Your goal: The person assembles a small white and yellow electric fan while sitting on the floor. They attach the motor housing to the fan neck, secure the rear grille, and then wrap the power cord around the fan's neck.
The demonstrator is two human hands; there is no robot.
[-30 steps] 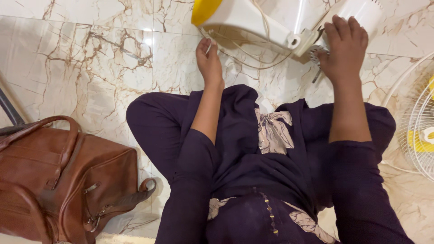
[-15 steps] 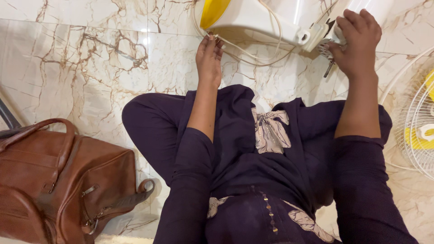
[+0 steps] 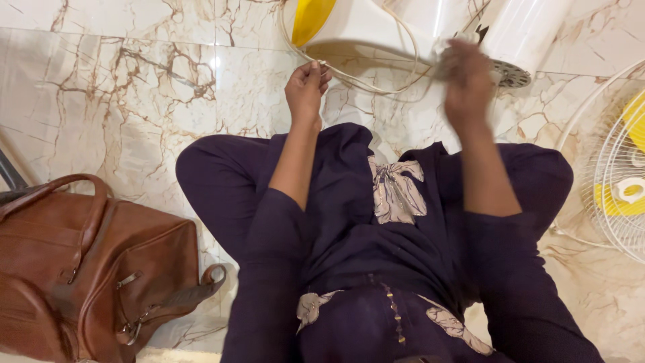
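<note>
Fan body (image 3: 376,27): white w/ yellow part. Cord (image 3: 376,84) cream. Fan guard (image 3: 615,168) white wire, yellow blades behind. Floor (image 3: 121,101) cream marble, brown veins. Bag (image 3: 87,275) tan-brown leather. Clothes (image 3: 349,222) dark purple, beige bow print.

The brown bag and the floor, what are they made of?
The brown bag looks like leather, or a good imitation: smooth, creased, softly shiny, with metal buckles. The floor looks like polished marble, or marble-look tile: cream with brown veins and a bright glare spot.
</note>
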